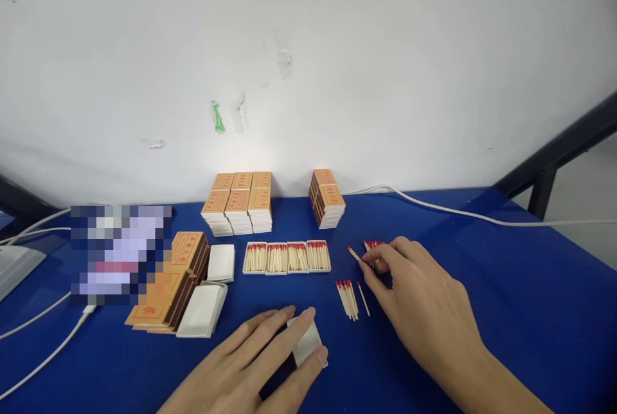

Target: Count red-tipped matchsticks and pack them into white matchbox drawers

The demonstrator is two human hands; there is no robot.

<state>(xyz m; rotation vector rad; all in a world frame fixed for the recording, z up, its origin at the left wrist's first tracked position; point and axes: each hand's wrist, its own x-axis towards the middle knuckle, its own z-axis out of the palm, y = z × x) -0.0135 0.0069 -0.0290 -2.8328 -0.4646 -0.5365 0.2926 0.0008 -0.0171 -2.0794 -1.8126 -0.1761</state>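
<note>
My right hand pinches a wooden match between thumb and index finger, its red head pointing up and left. A pile of matches lies partly hidden behind those fingers. Below it, a small bunch of matches rests on the table, with a single match just right of the bunch. My left hand holds a white matchbox tray against the table, thumb at its right edge and fingertips at its upper edge. The hand covers part of the tray.
Several trays full of matches stand in a row mid-table. Behind them are stacks of closed matchboxes and a smaller stack. Left lie flat matchbox sleeves, nested white trays and a blurred-out device with cables.
</note>
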